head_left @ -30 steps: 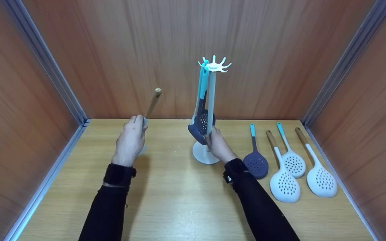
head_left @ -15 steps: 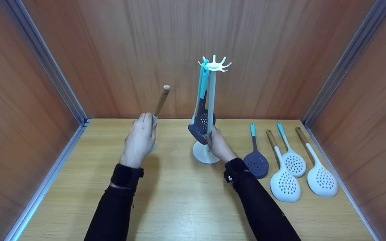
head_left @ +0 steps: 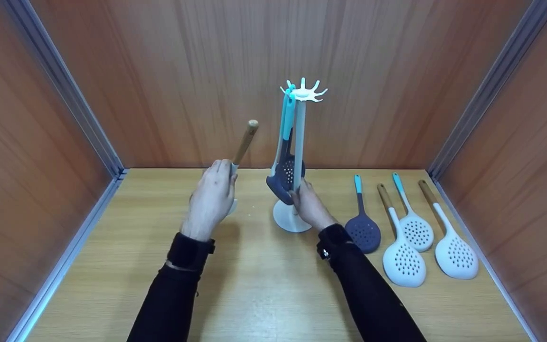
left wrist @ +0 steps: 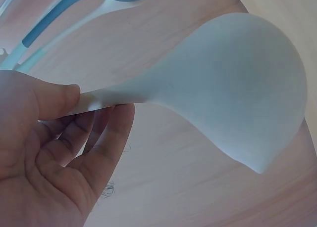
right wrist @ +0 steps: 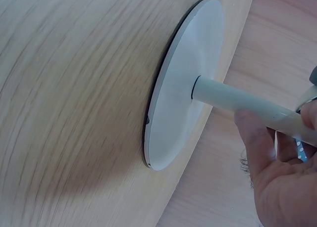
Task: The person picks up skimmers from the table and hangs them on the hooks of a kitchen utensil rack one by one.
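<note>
My left hand pinches a white ladle near the joint of its shaft and wooden handle. The ladle is in the air left of the utensil stand, handle end up; in the head view the hand hides most of its bowl, while the left wrist view shows the bowl's rounded outside and a pointed lip. My right hand grips the lower pole of the white utensil stand, above its round base. Turquoise-handled utensils hang on the stand's left side, with dark, partly perforated heads low by the pole.
On the table's right lie a dark skimmer, two white skimmers with wooden handles and a white skimmer with a turquoise handle. Wood-grain walls enclose the table at back and sides.
My left hand has carried the ladle to the right, closer to the stand. The right hand keeps its grip on the pole, and the stand stays where it was.
</note>
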Action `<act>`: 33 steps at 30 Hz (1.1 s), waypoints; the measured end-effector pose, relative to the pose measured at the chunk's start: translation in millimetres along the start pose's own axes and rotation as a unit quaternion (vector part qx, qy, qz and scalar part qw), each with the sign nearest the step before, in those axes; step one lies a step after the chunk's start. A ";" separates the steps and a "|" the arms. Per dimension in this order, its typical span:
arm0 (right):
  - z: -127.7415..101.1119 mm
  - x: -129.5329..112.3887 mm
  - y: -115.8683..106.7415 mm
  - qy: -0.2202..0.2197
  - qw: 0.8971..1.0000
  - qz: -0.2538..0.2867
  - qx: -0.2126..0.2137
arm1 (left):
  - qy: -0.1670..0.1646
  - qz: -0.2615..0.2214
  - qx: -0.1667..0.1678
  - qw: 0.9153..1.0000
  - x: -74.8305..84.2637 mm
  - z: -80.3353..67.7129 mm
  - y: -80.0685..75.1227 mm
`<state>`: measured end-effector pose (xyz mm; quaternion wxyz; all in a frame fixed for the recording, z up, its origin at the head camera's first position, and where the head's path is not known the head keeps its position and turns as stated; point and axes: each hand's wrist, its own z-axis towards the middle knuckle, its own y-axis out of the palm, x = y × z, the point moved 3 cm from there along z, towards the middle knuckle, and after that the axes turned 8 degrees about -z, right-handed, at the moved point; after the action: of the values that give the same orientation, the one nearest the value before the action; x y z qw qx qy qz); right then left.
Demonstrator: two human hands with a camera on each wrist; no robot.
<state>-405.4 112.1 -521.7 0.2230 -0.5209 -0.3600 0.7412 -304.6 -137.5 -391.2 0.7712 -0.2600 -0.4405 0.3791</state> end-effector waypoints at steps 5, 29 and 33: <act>0.3 -0.5 -0.2 -0.007 1.000 0.002 0.008 | -0.001 -0.006 -0.009 1.000 8.3 1.1 1.9; -3.9 0.0 -1.2 -0.007 1.000 -0.021 0.007 | 0.021 -0.029 -0.028 0.999 36.6 1.4 7.0; -3.7 -3.1 1.9 0.008 1.000 -0.020 0.004 | 0.024 -0.037 -0.031 0.999 41.1 1.9 5.8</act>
<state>-400.8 109.7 -522.0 0.2428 -0.5183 -0.3661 0.7337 -295.0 -100.6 -374.7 0.7866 -0.2766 -0.4427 0.3296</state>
